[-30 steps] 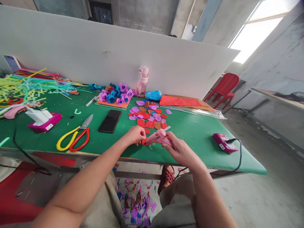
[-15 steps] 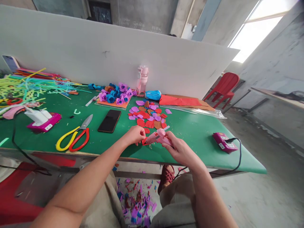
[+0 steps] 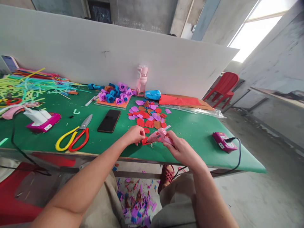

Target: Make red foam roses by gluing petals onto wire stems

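My right hand (image 3: 177,144) is wrapped round the handle of a pink glue gun (image 3: 158,136), with a pale glue stick poking from its back. The gun's nozzle points left at a red paper petal (image 3: 144,141) low over the table's front. My left hand (image 3: 136,134) pinches that petal at its left edge, the fingers closed. Just beyond the hands lie loose cut petals (image 3: 149,117) in red, purple and brown. Finished purple and blue paper flowers (image 3: 116,94) are heaped on an orange sheet at the back.
Left of my hands lie a black phone (image 3: 109,121) and scissors (image 3: 75,136). Magenta power strips (image 3: 224,142) sit at both sides, with black cords. Along the white board (image 3: 118,50) stand a pink bottle (image 3: 142,79), a blue crepe roll (image 3: 152,94) and red paper (image 3: 179,100). Colourful strips pile up left.
The glue gun has tilted slightly and shifted a little to the right with my right hand. My left hand stays nearly in place at the red petal.
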Tool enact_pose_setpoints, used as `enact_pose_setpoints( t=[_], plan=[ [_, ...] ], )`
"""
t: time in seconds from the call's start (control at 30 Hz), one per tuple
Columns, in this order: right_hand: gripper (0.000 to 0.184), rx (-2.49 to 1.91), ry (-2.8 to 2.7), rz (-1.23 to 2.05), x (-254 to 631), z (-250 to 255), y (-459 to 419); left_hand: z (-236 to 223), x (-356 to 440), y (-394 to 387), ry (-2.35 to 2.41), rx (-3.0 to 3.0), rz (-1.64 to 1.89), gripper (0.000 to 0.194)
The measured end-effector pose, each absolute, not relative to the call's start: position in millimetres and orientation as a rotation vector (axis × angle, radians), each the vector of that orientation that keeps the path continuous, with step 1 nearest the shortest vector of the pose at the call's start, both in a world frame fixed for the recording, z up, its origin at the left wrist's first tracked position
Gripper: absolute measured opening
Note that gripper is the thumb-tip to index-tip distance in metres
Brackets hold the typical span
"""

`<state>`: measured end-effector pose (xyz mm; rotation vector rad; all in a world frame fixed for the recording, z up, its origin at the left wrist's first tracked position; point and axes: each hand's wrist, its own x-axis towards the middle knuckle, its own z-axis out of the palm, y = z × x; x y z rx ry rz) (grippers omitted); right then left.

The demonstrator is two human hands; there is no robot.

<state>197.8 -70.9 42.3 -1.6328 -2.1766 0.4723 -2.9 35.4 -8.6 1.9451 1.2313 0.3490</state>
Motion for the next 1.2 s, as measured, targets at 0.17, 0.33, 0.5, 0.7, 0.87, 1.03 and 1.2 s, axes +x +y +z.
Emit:
enact_pose_setpoints(
  t=[0.17,0.33,0.5,0.7,0.87,1.03,1.2],
  plan=[
    [0.01,-1.642,-2.17,0.458,199.6,42.2,-72.0,-7.3,-3.7,35.4,1.201,1.969,0.347,0.01],
    [0.009,-1.662,-2.151,0.456,201.4,43.0,-72.6,-8.1,-3.4,36.1,1.208,1.979,0.344,0.01],
    [0.008,-1.664,-2.155,0.445,203.1,42.9,-71.9,-9.0,-2.0,36.4,1.24,1.968,0.352,0.007],
    [0.006,-1.678,-2.154,0.433,205.8,43.0,-72.1,-6.7,-1.3,35.9,1.265,1.953,0.341,0.004],
    [0.006,-1.687,-2.157,0.421,206.8,44.3,-72.7,-5.4,-0.3,35.5,1.272,1.95,0.327,0.004],
    [0.006,-1.705,-2.15,0.401,207.2,44.9,-73.3,-6.0,-0.1,35.6,1.269,1.95,0.336,0.004],
    [0.009,-1.69,-2.151,0.384,207.8,45.1,-73.9,-6.4,-0.6,35.9,1.271,1.956,0.327,0.006]
  ],
)
